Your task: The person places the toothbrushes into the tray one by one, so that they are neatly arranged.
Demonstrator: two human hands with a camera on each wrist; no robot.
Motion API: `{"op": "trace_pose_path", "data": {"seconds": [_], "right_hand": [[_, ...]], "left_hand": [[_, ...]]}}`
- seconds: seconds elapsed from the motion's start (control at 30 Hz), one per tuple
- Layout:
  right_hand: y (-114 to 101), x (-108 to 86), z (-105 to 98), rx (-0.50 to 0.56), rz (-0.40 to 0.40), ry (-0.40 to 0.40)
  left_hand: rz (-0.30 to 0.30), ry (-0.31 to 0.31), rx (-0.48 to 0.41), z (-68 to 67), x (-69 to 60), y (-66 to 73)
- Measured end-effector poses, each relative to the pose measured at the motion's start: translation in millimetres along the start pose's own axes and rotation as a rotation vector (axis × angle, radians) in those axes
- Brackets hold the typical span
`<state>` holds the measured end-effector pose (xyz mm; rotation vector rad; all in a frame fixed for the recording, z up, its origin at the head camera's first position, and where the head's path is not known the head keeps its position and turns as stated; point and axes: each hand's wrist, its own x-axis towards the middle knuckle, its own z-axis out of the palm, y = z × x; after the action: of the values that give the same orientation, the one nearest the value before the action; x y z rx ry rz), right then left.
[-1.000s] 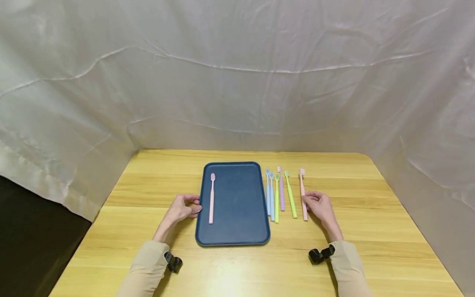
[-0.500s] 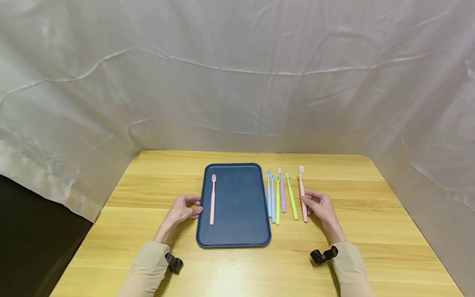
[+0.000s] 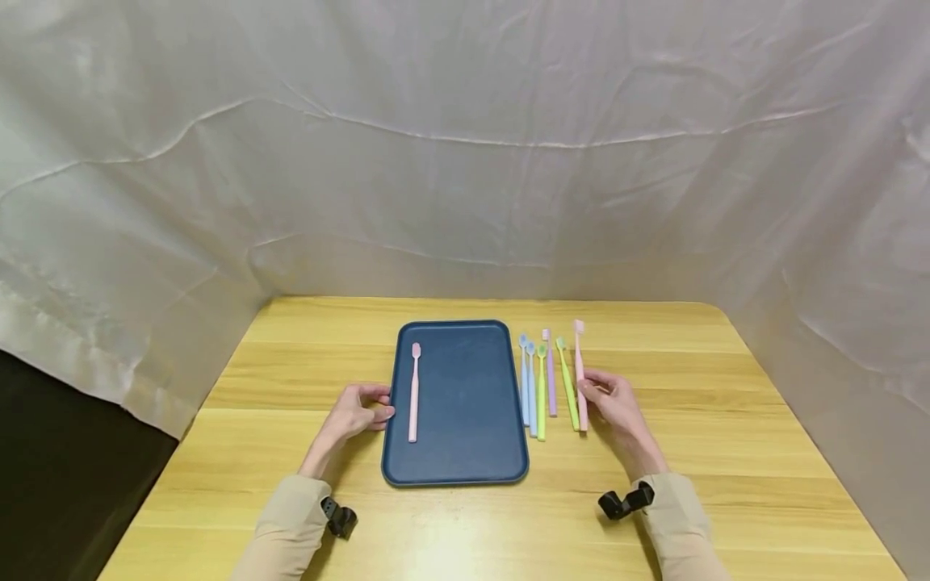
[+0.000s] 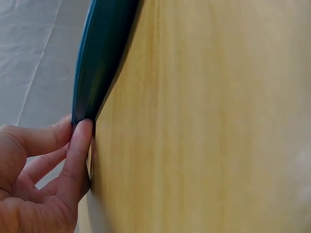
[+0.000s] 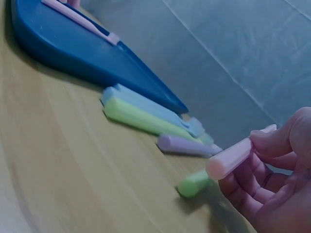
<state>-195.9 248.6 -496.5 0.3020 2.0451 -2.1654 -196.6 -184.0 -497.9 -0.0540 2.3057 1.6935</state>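
Observation:
My right hand pinches a pink toothbrush by its handle, thumb on the near side, lifted off the table in the right wrist view. Close beside it lies a green toothbrush, partly hidden by my fingers in the right wrist view. My left hand holds the left rim of a dark blue tray, with the fingertips on the rim and outer wall in the left wrist view. A second pink toothbrush lies lengthwise along the tray's left side, head away from me.
Against the tray's right edge lie two blue toothbrushes and a yellow-green toothbrush. A purple toothbrush lies just right of them. The wooden table ends at a grey curtain behind and at the sides.
My right hand has raised the pink toothbrush from the table and moved left with it, bringing it near the green one. The left hand has stayed at the tray's rim.

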Motion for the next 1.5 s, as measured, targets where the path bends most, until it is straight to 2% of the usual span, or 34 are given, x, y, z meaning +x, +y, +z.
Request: {"op": "trace_pose_path", "data": {"seconds": [0.17,0.3,0.6,1.07,1.5], "right_hand": [[-0.9,-0.2,8.7,-0.039,-0.041,-0.040],[-3.7,-0.5,16.1,-0.107,-0.070,-0.100],[-6.9,1.3,40.4,-0.162,-0.102,-0.200],[-2.2,10.9,76.7,-0.137,-0.091,-0.231],[2.3,16.7,105.9,-0.190,-0.149,-0.240]], "left_hand": [[0.012,-0.028,-0.013,-0.4,-2.9,2.1],[0.008,-0.026,-0.014,-0.8,-3.0,2.9],[0.006,-0.019,-0.010,-2.4,-0.7,-0.6],[-0.002,-0.013,-0.002,-2.6,2.2,-1.7],[-0.009,-0.009,-0.003,-3.4,3.4,-3.7]]}}
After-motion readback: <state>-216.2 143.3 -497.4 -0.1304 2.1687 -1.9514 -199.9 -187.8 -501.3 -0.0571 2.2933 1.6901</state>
